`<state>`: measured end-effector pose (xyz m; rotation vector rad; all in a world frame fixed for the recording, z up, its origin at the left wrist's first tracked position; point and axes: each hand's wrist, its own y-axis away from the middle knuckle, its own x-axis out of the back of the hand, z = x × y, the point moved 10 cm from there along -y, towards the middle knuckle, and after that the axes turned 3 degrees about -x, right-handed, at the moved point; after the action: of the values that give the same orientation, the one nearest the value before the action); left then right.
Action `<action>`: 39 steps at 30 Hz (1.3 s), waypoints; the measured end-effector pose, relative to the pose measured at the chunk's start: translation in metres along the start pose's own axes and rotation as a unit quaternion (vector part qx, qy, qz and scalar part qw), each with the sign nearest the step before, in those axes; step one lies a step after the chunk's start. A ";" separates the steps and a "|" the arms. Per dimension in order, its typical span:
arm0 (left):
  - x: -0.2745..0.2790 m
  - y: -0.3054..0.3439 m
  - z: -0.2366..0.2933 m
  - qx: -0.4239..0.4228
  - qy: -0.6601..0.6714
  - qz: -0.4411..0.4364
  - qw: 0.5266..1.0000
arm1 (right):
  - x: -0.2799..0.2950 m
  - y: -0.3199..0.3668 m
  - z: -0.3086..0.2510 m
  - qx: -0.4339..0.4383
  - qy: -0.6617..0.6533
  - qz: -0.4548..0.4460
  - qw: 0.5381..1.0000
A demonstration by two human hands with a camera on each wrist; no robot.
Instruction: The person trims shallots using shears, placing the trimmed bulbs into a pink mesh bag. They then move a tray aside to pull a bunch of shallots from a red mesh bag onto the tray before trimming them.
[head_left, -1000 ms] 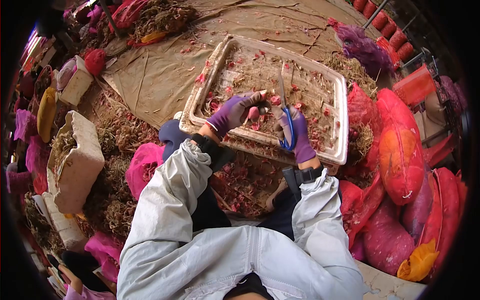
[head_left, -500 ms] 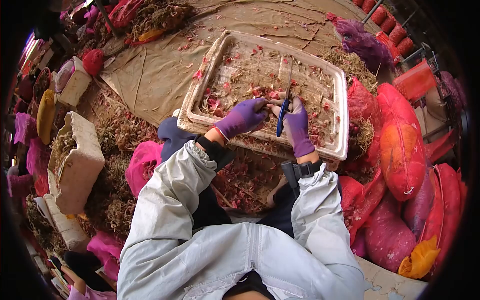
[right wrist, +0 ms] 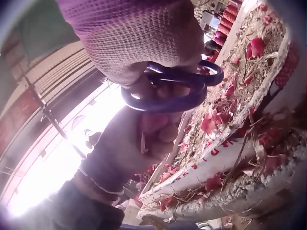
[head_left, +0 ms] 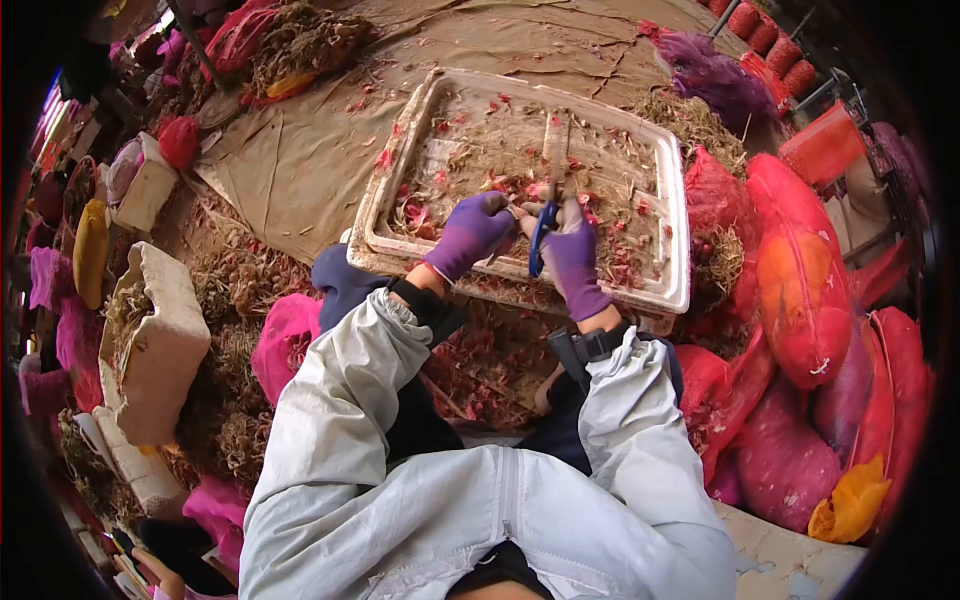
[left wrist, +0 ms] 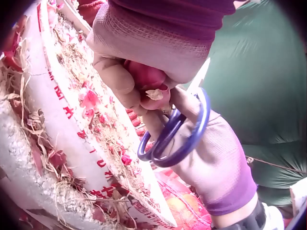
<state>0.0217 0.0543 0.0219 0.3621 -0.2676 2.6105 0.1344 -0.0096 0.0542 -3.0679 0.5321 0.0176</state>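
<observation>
My left hand [head_left: 470, 235], in a purple glove with pale fingers, grips a small red onion [left wrist: 144, 74]. A second rounded pink bulb end with a pale tip shows just below it in the left wrist view. My right hand [head_left: 570, 255], gloved alike, holds scissors with blue handles [right wrist: 168, 103], their blades pointing away from me. Both hands are close together over the near part of a white foam tray [head_left: 683, 220], the right fingertips right at the bulb. Red skins and dry straw-like trimmings litter the tray.
Red net sacks [head_left: 800, 270] lie at the right. On the left are a foam box [head_left: 165, 350] of dry stalks and a pink net bag [head_left: 285, 345]. A brown tarp [head_left: 285, 185] spreads beyond the tray, and skins cover the floor near my feet.
One second ago the hands were apart, a bulb showing in the left and the scissors upright in the right. They came together over the tray, then shifted slightly left.
</observation>
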 end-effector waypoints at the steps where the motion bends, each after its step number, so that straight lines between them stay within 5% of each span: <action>1: 0.001 0.003 0.000 0.031 0.021 0.008 0.999 | 0.000 -0.003 0.002 0.076 0.093 -0.001 0.993; 4: -0.001 0.006 -0.006 0.077 0.066 -0.006 0.995 | 0.003 -0.005 0.005 0.083 0.122 0.033 0.989; 6: -0.007 0.009 0.003 0.083 0.218 -0.012 0.972 | 0.007 -0.009 0.010 0.005 -0.066 0.018 0.998; 10: -0.010 0.002 0.018 0.005 0.250 -0.057 0.967 | 0.014 -0.011 0.024 -0.092 -0.196 0.005 0.976; 12: -0.012 0.001 0.022 -0.050 0.160 -0.085 0.982 | 0.013 -0.012 0.027 -0.082 -0.193 -0.010 0.978; 14: -0.016 0.006 0.009 0.020 0.233 -0.089 0.968 | 0.011 -0.011 0.029 -0.075 -0.160 -0.009 0.984; 20: 0.012 0.010 0.038 -0.133 -0.141 0.040 0.980 | 0.013 -0.009 0.026 -0.044 -0.062 0.034 0.997; 24: 0.008 0.013 0.051 -0.159 -0.146 0.026 0.976 | 0.015 -0.007 0.023 -0.065 -0.102 0.037 0.992; 26: 0.008 0.014 0.052 -0.169 -0.213 0.033 0.962 | 0.013 -0.008 0.015 -0.030 0.050 0.006 0.998; 29: 0.005 0.018 0.058 -0.222 -0.262 0.033 0.939 | 0.008 -0.002 0.012 -0.028 0.083 -0.007 0.996; 33: 0.010 0.017 0.057 -0.241 -0.246 0.083 0.935 | 0.007 -0.007 0.028 -0.050 -0.004 -0.018 0.999; 34: 0.011 0.018 0.058 -0.240 -0.248 0.084 0.935 | 0.006 -0.006 0.022 -0.050 -0.005 -0.020 0.999; 35: 0.014 0.009 0.033 -0.118 -0.072 0.054 0.989 | 0.004 -0.004 0.018 -0.085 -0.089 -0.031 0.992; 36: 0.007 0.005 0.009 0.008 0.108 0.021 0.994 | 0.002 -0.003 0.017 -0.119 -0.172 -0.042 0.977; 39: 0.001 0.006 0.013 0.057 0.232 -0.015 0.971 | 0.007 -0.009 0.025 -0.119 -0.205 -0.072 0.969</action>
<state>0.0211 0.0465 0.0334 -0.2088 0.0468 2.5946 0.1435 -0.0028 0.0289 -3.1781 0.2988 0.7434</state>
